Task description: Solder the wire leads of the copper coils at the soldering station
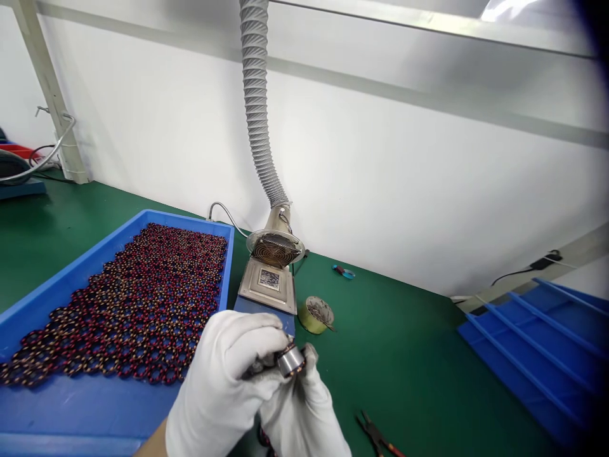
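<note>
Both my hands wear white gloves and meet low in the middle of the view. My left hand (pixel 223 381) wraps over a small silver cylindrical part (pixel 290 360) with copper windings at its end. My right hand (pixel 304 412) supports the same part from below and the right. Just behind my hands sits a metal solder pot (pixel 269 282) on a blue base. To my left lies a blue tray (pixel 61 282) filled with several dark red wound stator rings (pixel 143 304).
A grey ribbed fume hose (pixel 257 101) drops to a round fan intake (pixel 275 247) above the pot. A small yellow tin (pixel 316 314) stands on the green mat. Pliers (pixel 378 438) lie near the front edge. Stacked blue trays (pixel 537 343) are at right.
</note>
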The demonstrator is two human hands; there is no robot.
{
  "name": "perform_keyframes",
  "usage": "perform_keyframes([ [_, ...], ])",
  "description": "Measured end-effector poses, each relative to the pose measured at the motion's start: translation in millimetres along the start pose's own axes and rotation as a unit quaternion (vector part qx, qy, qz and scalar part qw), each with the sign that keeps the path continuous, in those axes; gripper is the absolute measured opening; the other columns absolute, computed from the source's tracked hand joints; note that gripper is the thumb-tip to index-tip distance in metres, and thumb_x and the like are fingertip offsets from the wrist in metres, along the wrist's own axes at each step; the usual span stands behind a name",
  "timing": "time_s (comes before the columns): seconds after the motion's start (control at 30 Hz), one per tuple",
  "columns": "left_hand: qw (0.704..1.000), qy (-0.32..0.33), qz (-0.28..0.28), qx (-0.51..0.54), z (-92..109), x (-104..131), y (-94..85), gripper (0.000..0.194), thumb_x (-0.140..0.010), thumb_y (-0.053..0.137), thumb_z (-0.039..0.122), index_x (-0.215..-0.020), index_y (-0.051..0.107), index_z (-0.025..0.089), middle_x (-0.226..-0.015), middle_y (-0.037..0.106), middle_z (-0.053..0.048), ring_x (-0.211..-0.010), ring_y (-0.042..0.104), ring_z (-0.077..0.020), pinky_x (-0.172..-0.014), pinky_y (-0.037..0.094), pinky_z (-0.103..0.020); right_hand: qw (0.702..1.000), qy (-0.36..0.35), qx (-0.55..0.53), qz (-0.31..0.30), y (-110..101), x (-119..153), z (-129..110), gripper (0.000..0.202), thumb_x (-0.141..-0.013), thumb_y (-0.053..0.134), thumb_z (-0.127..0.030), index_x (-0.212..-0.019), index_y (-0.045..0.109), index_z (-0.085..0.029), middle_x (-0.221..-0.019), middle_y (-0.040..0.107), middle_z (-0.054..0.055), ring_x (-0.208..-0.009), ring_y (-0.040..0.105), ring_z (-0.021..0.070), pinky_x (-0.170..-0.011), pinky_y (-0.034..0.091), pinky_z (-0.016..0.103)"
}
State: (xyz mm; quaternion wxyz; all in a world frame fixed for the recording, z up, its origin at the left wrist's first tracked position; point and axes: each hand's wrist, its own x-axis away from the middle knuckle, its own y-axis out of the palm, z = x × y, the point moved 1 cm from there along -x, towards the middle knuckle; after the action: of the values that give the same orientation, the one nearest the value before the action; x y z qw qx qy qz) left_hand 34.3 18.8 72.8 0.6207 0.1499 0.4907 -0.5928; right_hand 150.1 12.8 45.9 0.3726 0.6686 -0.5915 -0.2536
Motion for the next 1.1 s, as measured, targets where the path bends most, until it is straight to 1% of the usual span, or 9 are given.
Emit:
perform_keyframes([
  [0.13, 0.997, 0.039, -0.016, 0.067, -3.6, -2.2, -4.3, 0.023, -0.076, 0.066, 0.025, -0.096, 0.055, 0.022, -0.091, 0.066, -0.003, -0.084, 0.061, -0.0161, -0.077, 0.047, -0.029, 0.999, 0.019, -0.002, -0.028, 3.7, 3.1, -0.2, 0.021, -0.067, 0.072, -0.041, -0.079, 0.068, -0.024, -0.082, 0.069, 0.002, -0.085, 0.063, 0.0188, -0.072, 0.052, 0.031],
  [0.3, 0.986, 0.016, -0.007, 0.163, -10.4, -1.9, -8.2, 0.020, -0.074, 0.068, 0.032, -0.091, 0.060, 0.023, -0.086, 0.067, -0.002, -0.082, 0.063, -0.0167, -0.078, 0.050, -0.030, 0.995, 0.045, -0.062, -0.058, 7.7, 3.6, 1.0, 0.021, -0.067, 0.074, -0.037, -0.080, 0.068, -0.022, -0.083, 0.069, -0.001, -0.084, 0.061, 0.0123, -0.076, 0.050, 0.023],
  [0.37, 0.990, 0.002, -0.007, 0.143, -9.5, -2.1, -8.4, 0.023, -0.072, 0.070, 0.033, -0.090, 0.060, 0.023, -0.087, 0.067, -0.002, -0.082, 0.063, -0.0172, -0.077, 0.050, -0.029, 0.992, 0.067, -0.093, -0.060, 7.6, 2.5, 3.2, 0.022, -0.067, 0.074, -0.039, -0.079, 0.068, -0.021, -0.086, 0.069, -0.001, -0.089, 0.061, 0.0108, -0.079, 0.049, 0.020],
  [0.5, 0.999, -0.024, -0.039, 0.007, -3.1, -2.1, -6.3, 0.034, -0.069, 0.068, 0.015, -0.100, 0.056, 0.022, -0.101, 0.065, -0.004, -0.091, 0.060, -0.0195, -0.080, 0.047, -0.033, 0.989, 0.069, -0.126, -0.040, 2.3, -0.3, 8.7, 0.021, -0.069, 0.071, -0.042, -0.076, 0.067, -0.022, -0.082, 0.069, -0.003, -0.085, 0.062, 0.0069, -0.079, 0.047, 0.014],
  [0.63, 0.998, 0.023, -0.024, -0.047, -1.4, -3.2, -5.9, 0.019, -0.079, 0.057, 0.017, -0.096, 0.052, 0.022, -0.094, 0.066, -0.004, -0.085, 0.061, -0.0189, -0.075, 0.046, -0.034, 0.991, 0.031, -0.131, -0.018, -6.7, -1.9, 13.6, 0.015, -0.070, 0.072, -0.039, -0.078, 0.066, -0.028, -0.075, 0.068, -0.010, -0.075, 0.062, 0.0016, -0.070, 0.046, 0.006],
  [0.73, 0.996, 0.072, -0.016, -0.048, -4.9, -4.7, -9.0, 0.013, -0.082, 0.057, 0.024, -0.093, 0.051, 0.021, -0.088, 0.066, -0.004, -0.080, 0.062, -0.0173, -0.073, 0.046, -0.031, 0.994, 0.014, -0.107, -0.002, -10.1, -2.2, 16.6, 0.018, -0.070, 0.070, -0.042, -0.077, 0.067, -0.026, -0.073, 0.068, -0.007, -0.069, 0.062, 0.0050, -0.060, 0.049, 0.010],
  [0.83, 0.995, 0.095, -0.029, -0.012, -8.1, -4.9, -12.8, 0.022, -0.079, 0.063, 0.031, -0.093, 0.052, 0.020, -0.087, 0.066, -0.003, -0.080, 0.062, -0.0164, -0.073, 0.045, -0.029, 0.996, 0.022, -0.083, -0.005, -6.1, -1.7, 17.8, 0.024, -0.070, 0.069, -0.045, -0.079, 0.068, -0.022, -0.075, 0.069, -0.003, -0.061, 0.061, 0.0073, -0.053, 0.050, 0.015],
  [0.97, 0.997, 0.057, -0.016, 0.058, -9.7, -2.5, -14.1, 0.025, -0.072, 0.071, 0.029, -0.089, 0.054, 0.022, -0.083, 0.066, 0.000, -0.079, 0.062, -0.0151, -0.075, 0.045, -0.030, 1.000, 0.003, -0.013, -0.017, 3.2, -1.1, 16.8, 0.028, -0.069, 0.071, -0.044, -0.082, 0.069, -0.020, -0.084, 0.070, 0.003, -0.078, 0.063, 0.0153, -0.066, 0.053, 0.026],
  [1.1, 0.996, -0.008, 0.037, 0.080, -11.4, 0.2, -10.8, 0.014, -0.072, 0.069, 0.020, -0.080, 0.057, 0.022, -0.077, 0.065, 0.000, -0.075, 0.061, -0.0154, -0.071, 0.049, -0.029, 0.999, -0.033, 0.013, -0.004, 0.0, -3.3, 18.2, 0.020, -0.071, 0.070, -0.038, -0.082, 0.069, -0.022, -0.082, 0.070, 0.002, -0.078, 0.063, 0.0160, -0.071, 0.053, 0.030],
])
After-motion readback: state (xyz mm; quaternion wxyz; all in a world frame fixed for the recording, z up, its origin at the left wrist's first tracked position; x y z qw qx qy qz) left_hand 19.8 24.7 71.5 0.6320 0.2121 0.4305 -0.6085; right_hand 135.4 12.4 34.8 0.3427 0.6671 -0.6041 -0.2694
